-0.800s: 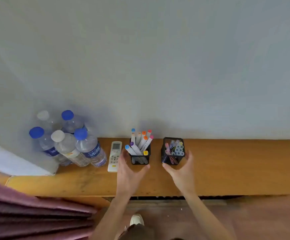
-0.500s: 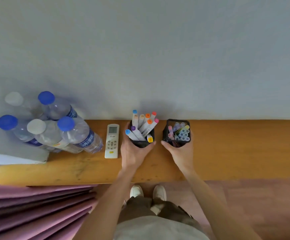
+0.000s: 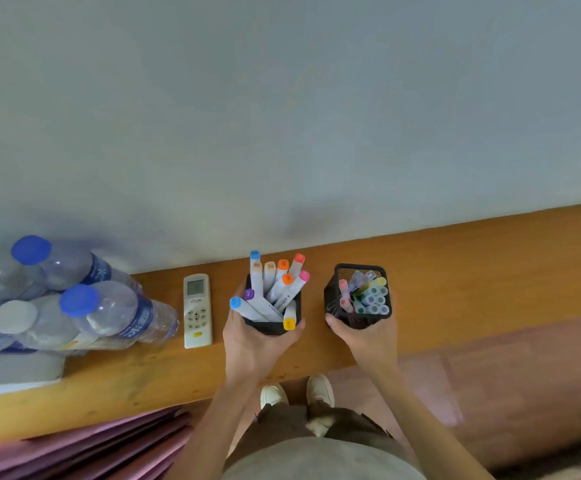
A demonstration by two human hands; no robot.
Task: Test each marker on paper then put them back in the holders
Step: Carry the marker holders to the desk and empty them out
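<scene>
Black mesh is the material of both square marker holders, which stand side by side but apart on the orange-brown wooden table (image 3: 455,271), close to the pale grey wall (image 3: 282,116). We record the left hand (image 3: 251,344) wrapped around the near side of the left black mesh holder (image 3: 271,325), thumb on its right face and fingers (image 3: 235,306) curled along its left face, holding it. This holder carries white-barrelled markers with coloured caps (image 3: 275,289), blue, purple, orange, pink, red and yellow, fanned out and leaning toward the wall. We record the right hand (image 3: 368,341) gripping the right black mesh holder (image 3: 334,299) from its near side, thumb at the left corner; its other fingers are largely hidden behind the holder. Inside stand slimmer pastel-capped pens (image 3: 368,296), packed closely. Both holders appear to rest on the table; we cannot tell whether either is lifted. A white rectangular remote control (image 3: 197,310) lies flat just left of the left holder. Further left we note a cluster of clear plastic water bottles (image 3: 109,306) with blue and white caps. Pink folded fabric (image 3: 91,445) lies below the table edge.
</scene>
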